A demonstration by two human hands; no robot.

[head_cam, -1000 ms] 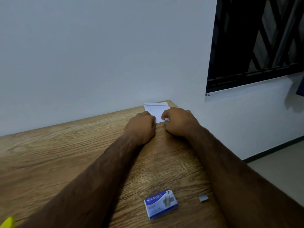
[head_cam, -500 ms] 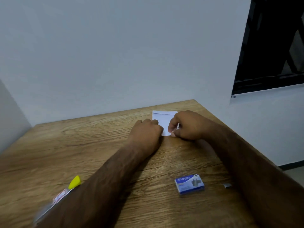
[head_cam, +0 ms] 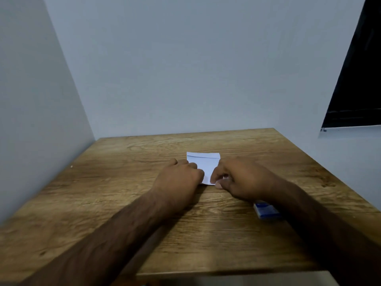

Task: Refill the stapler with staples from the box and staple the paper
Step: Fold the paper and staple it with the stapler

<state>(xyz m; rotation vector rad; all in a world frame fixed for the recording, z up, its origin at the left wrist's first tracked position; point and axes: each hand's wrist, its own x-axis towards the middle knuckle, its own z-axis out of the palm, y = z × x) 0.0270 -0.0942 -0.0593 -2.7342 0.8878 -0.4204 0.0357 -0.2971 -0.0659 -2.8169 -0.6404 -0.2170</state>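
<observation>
A small folded white paper [head_cam: 203, 165] lies flat on the wooden table [head_cam: 123, 182], a little behind its middle. My left hand [head_cam: 179, 176] rests curled on the paper's left edge. My right hand [head_cam: 239, 178] pinches the paper's near right corner between thumb and fingers. The blue staple box [head_cam: 267, 211] lies on the table to the right, partly hidden under my right forearm. The stapler is out of view.
Grey walls close the table in at the back and on the left. The table's right edge [head_cam: 340, 182] drops off below a dark window [head_cam: 358, 79]. Its front edge [head_cam: 226, 272] runs near the bottom of the view.
Both hands have drawn the paper from the far right corner toward the table's middle. The view swung left; the yellow stapler dropped out of sight and my right forearm now covers part of the box.
</observation>
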